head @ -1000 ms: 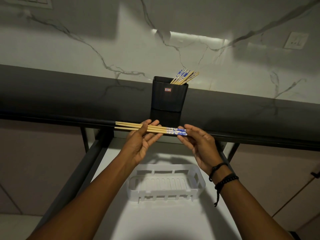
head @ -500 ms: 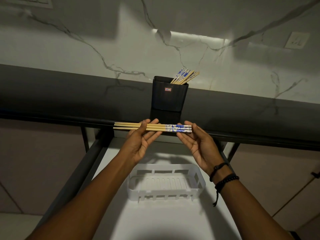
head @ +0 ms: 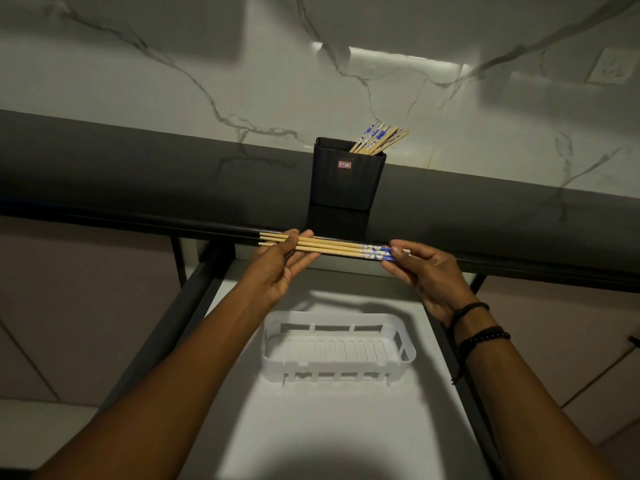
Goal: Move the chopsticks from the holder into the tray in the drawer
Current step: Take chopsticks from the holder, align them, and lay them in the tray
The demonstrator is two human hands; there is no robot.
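A bundle of wooden chopsticks (head: 332,247) with blue-and-white patterned ends lies level between my hands, in front of the counter's edge. My left hand (head: 277,268) pinches the plain tips; my right hand (head: 424,271) grips the patterned ends. Behind them a black square holder (head: 346,176) stands on the dark counter, with several more chopsticks (head: 379,139) leaning out to the right. Below my hands a white slotted tray (head: 337,348) sits in the open drawer (head: 311,427) with nothing in it.
The dark countertop (head: 138,174) runs across the view under a white marble wall with a socket (head: 611,69) at the upper right. Black drawer rails (head: 162,327) flank the white drawer floor. Pale cabinet fronts stand on both sides.
The bundle has slid slightly rightward and tilted, its patterned end now a little lower. My right fingers have closed more around that end. The left hand stays at the tips.
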